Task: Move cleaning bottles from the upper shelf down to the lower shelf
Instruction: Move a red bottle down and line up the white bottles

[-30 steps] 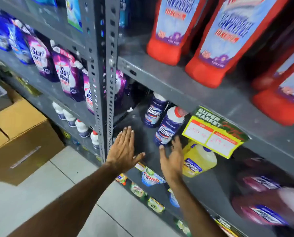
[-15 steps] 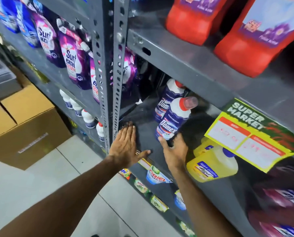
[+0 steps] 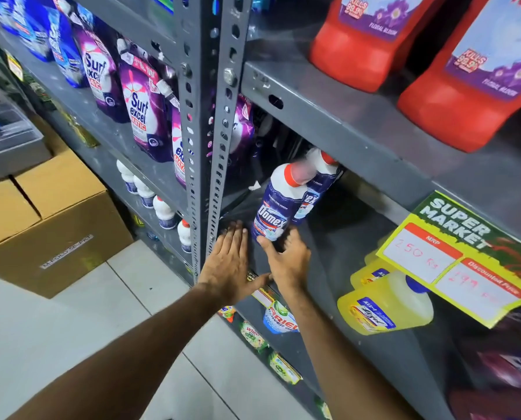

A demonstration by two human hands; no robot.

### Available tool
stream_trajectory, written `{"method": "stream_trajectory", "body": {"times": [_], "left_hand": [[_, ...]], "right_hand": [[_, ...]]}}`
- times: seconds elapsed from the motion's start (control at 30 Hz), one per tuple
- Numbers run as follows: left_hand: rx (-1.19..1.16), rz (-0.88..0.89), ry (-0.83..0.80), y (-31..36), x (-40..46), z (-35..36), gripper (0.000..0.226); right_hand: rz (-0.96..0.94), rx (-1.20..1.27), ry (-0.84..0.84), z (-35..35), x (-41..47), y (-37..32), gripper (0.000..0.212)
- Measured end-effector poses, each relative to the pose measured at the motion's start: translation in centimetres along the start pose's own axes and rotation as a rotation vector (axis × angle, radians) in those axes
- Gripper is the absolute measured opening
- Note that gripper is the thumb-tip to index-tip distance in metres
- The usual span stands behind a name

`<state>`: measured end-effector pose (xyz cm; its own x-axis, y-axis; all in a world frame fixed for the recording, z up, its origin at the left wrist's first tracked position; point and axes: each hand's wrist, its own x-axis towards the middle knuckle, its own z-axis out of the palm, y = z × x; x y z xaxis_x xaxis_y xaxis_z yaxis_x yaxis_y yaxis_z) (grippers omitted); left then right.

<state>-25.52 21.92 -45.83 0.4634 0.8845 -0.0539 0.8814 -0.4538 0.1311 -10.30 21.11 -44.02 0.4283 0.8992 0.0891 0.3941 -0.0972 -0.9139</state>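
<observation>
Two blue Domex bottles with red-and-white caps stand on the lower grey shelf point(image 3: 344, 237). The front Domex bottle point(image 3: 275, 207) leans, and my right hand point(image 3: 289, 262) grips its base, thumb on the left, fingers behind. The second Domex bottle point(image 3: 319, 183) stands just behind it. My left hand point(image 3: 229, 262) lies flat and open on the shelf beside the steel post point(image 3: 210, 116), touching no bottle. Big red cleaner bottles point(image 3: 359, 47) point(image 3: 471, 95) stand on the upper shelf point(image 3: 359, 128).
A yellow bottle point(image 3: 386, 307) lies on the lower shelf to the right, under a green-yellow price sign point(image 3: 459, 256). Purple Surf Excel pouches point(image 3: 141, 107) fill the left bay. Cardboard boxes point(image 3: 56, 222) sit on the tiled floor at left. Small packets line the shelf below.
My right hand has closed around the front Domex bottle's base and the bottle has shifted left, closer to the post. My left hand has slid forward a little on the shelf.
</observation>
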Motion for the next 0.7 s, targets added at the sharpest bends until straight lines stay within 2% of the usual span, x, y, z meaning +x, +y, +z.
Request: {"method": "stream_trajectory", "body": {"times": [0.13, 0.57, 0.7], "left_hand": [[0.002, 0.002, 0.003, 0.0, -0.1, -0.2, 0.126], [0.056, -0.002, -0.033, 0.0, 0.1, -0.2, 0.122], [0.084, -0.001, -0.081, -0.1, -0.1, -1.0, 0.121]], "right_hand": [[0.01, 0.009, 0.009, 0.0, 0.1, 0.1, 0.052], [0.079, 0.023, 0.003, -0.3, -0.4, 0.3, 0.058], [0.095, 0.08, -0.01, -0.8, -0.9, -0.7, 0.072]]}}
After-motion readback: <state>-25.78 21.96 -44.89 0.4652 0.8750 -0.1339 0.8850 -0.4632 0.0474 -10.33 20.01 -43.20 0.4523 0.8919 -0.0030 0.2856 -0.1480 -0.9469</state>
